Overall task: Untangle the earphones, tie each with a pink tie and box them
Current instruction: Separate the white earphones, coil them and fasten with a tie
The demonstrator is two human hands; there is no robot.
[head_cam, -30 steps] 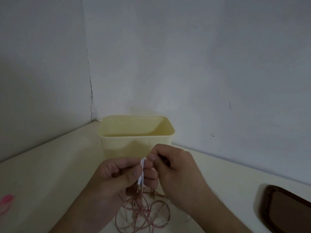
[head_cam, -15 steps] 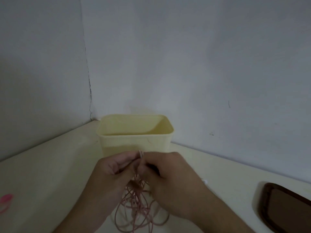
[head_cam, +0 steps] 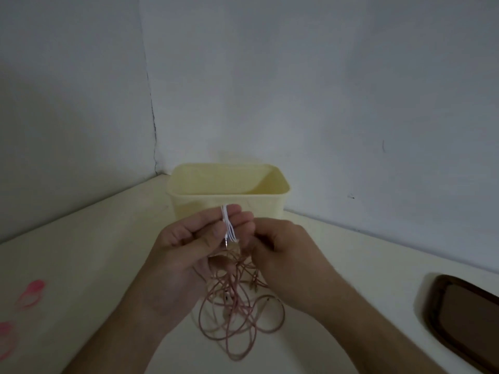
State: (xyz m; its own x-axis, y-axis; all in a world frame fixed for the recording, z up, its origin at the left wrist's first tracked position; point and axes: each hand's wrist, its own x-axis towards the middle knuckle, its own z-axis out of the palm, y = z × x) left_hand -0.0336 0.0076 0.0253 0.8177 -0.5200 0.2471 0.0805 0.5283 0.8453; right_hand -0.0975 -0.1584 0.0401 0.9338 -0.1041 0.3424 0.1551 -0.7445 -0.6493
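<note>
Single head-worn view, looking forward and down from close above the hands. It faces the far wall corner; the tabletop fills the near field, left to right.

Both forearms reach in from the bottom edge, hands meeting at the centre. The left hand is raised, palm turned inward, thumb and fingertips pinched together. The right hand sits just beside it, knuckles up, fingers curled under.
</note>
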